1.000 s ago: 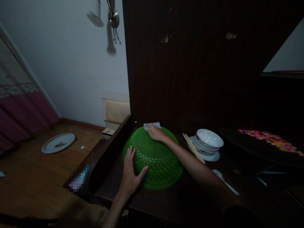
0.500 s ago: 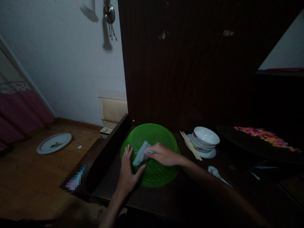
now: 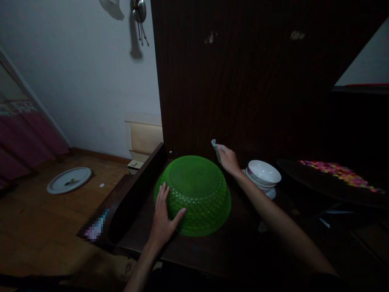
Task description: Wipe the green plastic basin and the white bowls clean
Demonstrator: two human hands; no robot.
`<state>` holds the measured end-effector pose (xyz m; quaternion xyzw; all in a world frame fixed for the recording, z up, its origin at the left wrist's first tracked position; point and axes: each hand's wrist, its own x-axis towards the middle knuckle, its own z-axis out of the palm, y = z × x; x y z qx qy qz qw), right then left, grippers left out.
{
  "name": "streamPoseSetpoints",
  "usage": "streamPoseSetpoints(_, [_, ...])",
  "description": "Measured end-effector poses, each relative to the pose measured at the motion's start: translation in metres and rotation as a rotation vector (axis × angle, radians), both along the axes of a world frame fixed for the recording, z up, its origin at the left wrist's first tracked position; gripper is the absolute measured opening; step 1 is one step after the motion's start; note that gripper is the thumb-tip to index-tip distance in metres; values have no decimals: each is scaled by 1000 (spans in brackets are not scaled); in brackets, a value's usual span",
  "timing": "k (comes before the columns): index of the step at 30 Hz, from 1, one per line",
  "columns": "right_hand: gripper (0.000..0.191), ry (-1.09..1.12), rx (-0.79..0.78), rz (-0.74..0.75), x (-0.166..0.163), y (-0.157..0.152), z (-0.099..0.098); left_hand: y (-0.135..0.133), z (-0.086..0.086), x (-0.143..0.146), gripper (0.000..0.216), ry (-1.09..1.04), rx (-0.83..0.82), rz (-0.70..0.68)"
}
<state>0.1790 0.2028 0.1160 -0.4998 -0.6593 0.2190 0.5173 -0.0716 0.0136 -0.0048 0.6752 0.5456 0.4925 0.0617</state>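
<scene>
A green, textured plastic basin (image 3: 194,178) lies upside down on the dark wooden table (image 3: 194,253). My left hand (image 3: 165,217) rests on its near left side, fingers spread and thumb apart. Off the basin's far right side, my right hand (image 3: 228,159) is raised and closed around a pale grey-green cloth (image 3: 216,149). The cloth is clear of the basin. Behind my right forearm stands a stack of white bowls (image 3: 263,173) on a plate (image 3: 271,194), partly covered by the arm.
A dark wooden panel (image 3: 243,89) rises behind the table, and a low wooden edge (image 3: 136,190) runs along its left side. Pink and yellow beads or petals (image 3: 337,173) lie at the right. On the floor at the left is a white oval lid or tray (image 3: 62,184).
My right hand has lifted the cloth off the basin's bottom and moved it up and right. My left hand stays on the basin. My forearm now hides the chopsticks beside the bowls.
</scene>
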Motion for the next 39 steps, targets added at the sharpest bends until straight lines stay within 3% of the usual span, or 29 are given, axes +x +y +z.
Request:
streamPoseSetpoints(3, [35, -381, -38, 215, -15, -6, -10, 0, 0, 0, 77, 3, 0, 1])
streamPoseSetpoints(8, [39, -638, -36, 408, -43, -47, -27, -1, 2, 1, 78, 18, -4, -10])
streamPoseSetpoints(13, [44, -647, 26, 555, -49, -102, -28, 0, 2, 1, 78, 35, 17, -2])
streamPoseSetpoints(19, [36, -524, -31, 689, -31, -150, -8, 1, 0, -2, 78, 48, 10, -9])
streamPoseSetpoints(28, [39, -549, -84, 480, 24, -164, -2, -5, 6, -22, 73, 5, -24, -95])
streamPoseSetpoints(31, [39, -511, -79, 312, 42, -155, -8, -5, 1, -38, 65, -17, -3, 5])
streamPoseSetpoints(36, [38, -415, -108, 122, 60, -131, -30, 4, -22, -65, 51, 6, -94, 299])
streamPoseSetpoints(39, [39, -344, -167, 79, 60, -118, -45, 9, -31, -69, 44, 11, -168, 323])
